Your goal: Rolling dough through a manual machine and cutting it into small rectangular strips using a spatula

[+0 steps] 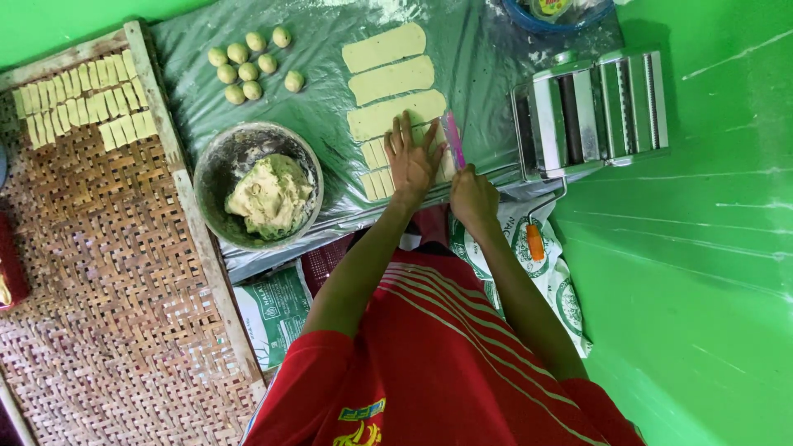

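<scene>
Blue bowl (558, 18): cut off by top edge, contents unreadable. Dough sheet (376, 180): partly hidden under left hand (411, 161). Red object (11, 263): cropped at left edge, kind indeterminate.

Green floor (710, 272) — floured plastic sheet (330, 91), woven bamboo tray (107, 272), printed sacks (277, 310)

Red striped short-sleeved shirt (438, 347)

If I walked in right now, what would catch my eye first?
Probably the left hand pressed flat on a pale dough strip at the middle, with the right hand holding a pink cutter beside it. To the left sits a metal bowl of dough, and further left a woven tray carries cut pieces.
</scene>
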